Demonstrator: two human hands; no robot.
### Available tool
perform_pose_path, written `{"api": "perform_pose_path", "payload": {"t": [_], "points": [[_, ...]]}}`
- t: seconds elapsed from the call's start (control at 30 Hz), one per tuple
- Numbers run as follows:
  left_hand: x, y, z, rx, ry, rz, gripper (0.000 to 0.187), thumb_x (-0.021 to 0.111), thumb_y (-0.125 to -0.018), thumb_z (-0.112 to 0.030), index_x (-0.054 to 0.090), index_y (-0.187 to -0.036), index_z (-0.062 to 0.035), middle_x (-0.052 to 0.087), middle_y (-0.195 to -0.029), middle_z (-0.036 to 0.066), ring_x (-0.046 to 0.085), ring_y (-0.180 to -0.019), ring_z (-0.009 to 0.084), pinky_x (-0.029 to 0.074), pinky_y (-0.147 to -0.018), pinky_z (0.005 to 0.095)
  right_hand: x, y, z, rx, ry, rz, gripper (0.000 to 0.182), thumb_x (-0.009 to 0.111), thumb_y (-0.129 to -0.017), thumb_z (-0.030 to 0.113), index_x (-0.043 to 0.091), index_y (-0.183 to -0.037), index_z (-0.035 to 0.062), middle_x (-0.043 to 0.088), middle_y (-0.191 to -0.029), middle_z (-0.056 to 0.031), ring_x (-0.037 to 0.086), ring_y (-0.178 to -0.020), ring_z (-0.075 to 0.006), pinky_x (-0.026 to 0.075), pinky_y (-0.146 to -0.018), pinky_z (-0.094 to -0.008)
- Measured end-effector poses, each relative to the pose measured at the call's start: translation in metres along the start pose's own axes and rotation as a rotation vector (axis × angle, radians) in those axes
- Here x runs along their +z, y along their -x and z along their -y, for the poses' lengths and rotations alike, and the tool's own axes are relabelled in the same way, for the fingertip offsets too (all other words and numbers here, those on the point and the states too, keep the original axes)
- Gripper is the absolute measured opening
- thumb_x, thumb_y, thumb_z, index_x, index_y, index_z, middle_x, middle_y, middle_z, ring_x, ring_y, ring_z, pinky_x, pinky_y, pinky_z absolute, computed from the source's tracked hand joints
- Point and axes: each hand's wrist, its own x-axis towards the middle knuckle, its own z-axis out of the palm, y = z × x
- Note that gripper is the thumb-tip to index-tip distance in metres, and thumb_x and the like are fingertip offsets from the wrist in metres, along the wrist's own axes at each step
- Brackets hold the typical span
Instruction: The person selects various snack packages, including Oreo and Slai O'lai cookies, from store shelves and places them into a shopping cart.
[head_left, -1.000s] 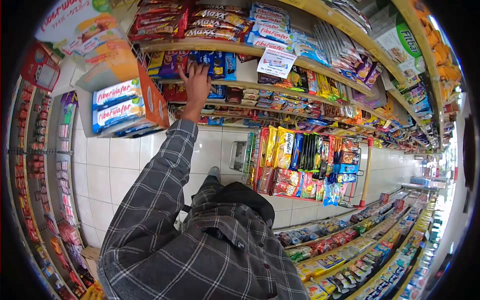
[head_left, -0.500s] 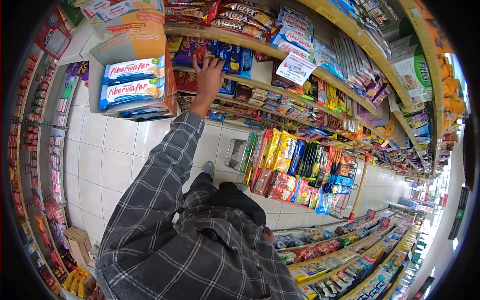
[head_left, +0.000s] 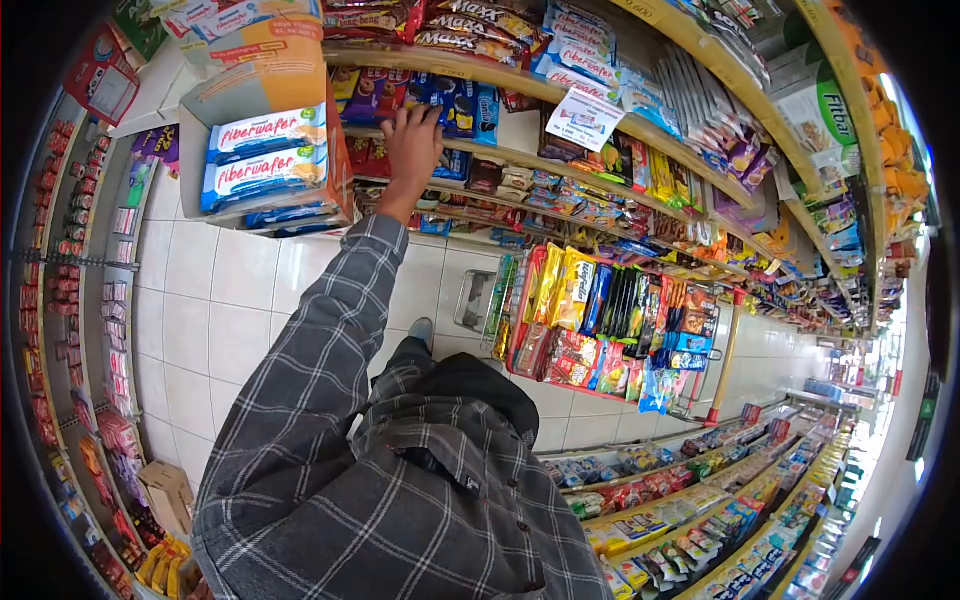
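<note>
Head view, looking down past a grey plaid shirt: the dark blue biscuit packs [head_left: 447, 98] stand in a row on the wooden shelf [head_left: 520, 158], second board from the top, between purple snack packs [head_left: 372, 95] on one side and a white price card [head_left: 583, 118] hanging on the other. Just beside that row, an orange cardboard display box [head_left: 335, 160] filled with blue-and-white Fiberwafer packs [head_left: 265, 150] juts out at the shelf's end. Red Maxx packets [head_left: 470, 32] lie on the board above. Lower down, a red wire rack [head_left: 600, 320] of hanging snack bags stands on the white tiled floor [head_left: 220, 320].

Left hand [head_left: 412, 142] is raised on its plaid sleeve [head_left: 320, 330], fingers [head_left: 425, 115] spread and flat, tips touching the front of the dark blue biscuit packs; it grips nothing. Right hand is out of sight.
</note>
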Motion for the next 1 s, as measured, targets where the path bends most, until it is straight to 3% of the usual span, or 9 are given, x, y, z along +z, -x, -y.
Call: {"api": "perform_pose_path", "payload": {"t": [0.13,0.23,0.4,0.53,0.67,0.73,0.83,1.0], "points": [[0.002,0.003,0.004,-0.045,0.221,-0.054,0.03,0.06,-0.088,-0.012,0.064,-0.118,-0.0133,0.057,-0.117,0.009,0.054,-0.103,0.0289,0.047,-0.087,0.0442,0.002,0.004,0.009,0.003,-0.022,0.007,0.032,0.056,-0.093,0.024,0.063,-0.109,-0.0032,0.068,-0.09,-0.0109,0.061,-0.084,-0.0169,0.048,-0.074,-0.0304],[0.002,0.005,0.005,-0.059,0.178,-0.054,0.029,0.062,-0.088,-0.012,0.066,-0.116,-0.0126,0.057,-0.117,0.008,0.054,-0.104,0.0283,0.047,-0.088,0.0435,0.002,0.006,0.015,-0.001,-0.024,0.021,0.032,0.056,-0.093,0.024,0.063,-0.109,-0.0032,0.068,-0.091,-0.0113,0.061,-0.084,-0.0171,0.048,-0.074,-0.0307],[-0.005,0.006,0.002,-0.009,0.103,-0.035,0.032,0.065,-0.086,-0.015,0.067,-0.117,-0.0145,0.056,-0.117,0.009,0.049,-0.105,0.0261,0.039,-0.086,0.0429,0.0,0.008,0.017,0.01,-0.043,0.023,0.033,0.056,-0.093,0.025,0.063,-0.109,-0.0032,0.068,-0.091,-0.0119,0.061,-0.085,-0.0174,0.049,-0.075,-0.0312],[-0.001,0.009,0.002,-0.029,-0.058,0.064,0.035,0.055,-0.091,-0.023,0.062,-0.123,-0.011,0.052,-0.122,0.012,0.044,-0.11,0.0285,0.034,-0.089,0.0458,-0.003,-0.005,0.0,-0.014,-0.015,0.042,0.033,0.057,-0.093,0.025,0.063,-0.109,-0.0032,0.068,-0.092,-0.0124,0.061,-0.086,-0.0177,0.049,-0.075,-0.0316],[0.007,-0.003,0.002,-0.028,-0.125,0.095,0.043,0.044,-0.094,-0.028,0.055,-0.132,-0.0099,0.048,-0.124,0.015,0.042,-0.111,0.0303,0.032,-0.09,0.0463,-0.012,-0.049,-0.06,-0.228,0.151,0.098,0.033,0.057,-0.093,0.026,0.063,-0.109,-0.0032,0.068,-0.093,-0.0129,0.062,-0.087,-0.0179,0.049,-0.075,-0.032],[0.011,-0.001,-0.001,-0.05,-0.176,0.172,0.047,0.043,-0.095,-0.029,0.047,-0.138,-0.0109,0.045,-0.127,0.016,0.041,-0.111,0.03,0.031,-0.089,0.046,-0.014,-0.047,-0.056,-0.173,0.097,0.093,0.034,0.057,-0.093,0.026,0.063,-0.109,-0.0031,0.068,-0.093,-0.0131,0.062,-0.087,-0.0181,0.049,-0.075,-0.0322],[0.015,0.002,-0.001,-0.042,-0.173,0.113,0.048,0.046,-0.095,-0.034,0.047,-0.139,-0.0157,0.044,-0.126,0.015,0.041,-0.108,0.0295,0.031,-0.086,0.0453,-0.016,-0.027,-0.029,0.075,-0.153,0.053,0.035,0.059,-0.093,0.029,0.064,-0.11,-0.0013,0.067,-0.096,-0.0132,0.061,-0.09,-0.0185,0.049,-0.076,-0.0333],[0.012,0.008,0.003,0.03,-0.225,0.121,0.047,0.055,-0.091,-0.027,0.049,-0.137,-0.0179,0.046,-0.127,0.013,0.042,-0.11,0.029,0.032,-0.086,0.045,-0.013,0.009,0.021,0.088,-0.103,0.063,0.035,0.059,-0.092,0.031,0.064,-0.111,0.0016,0.067,-0.098,-0.0126,0.062,-0.09,-0.0202,0.049,-0.077,-0.0333]]}}
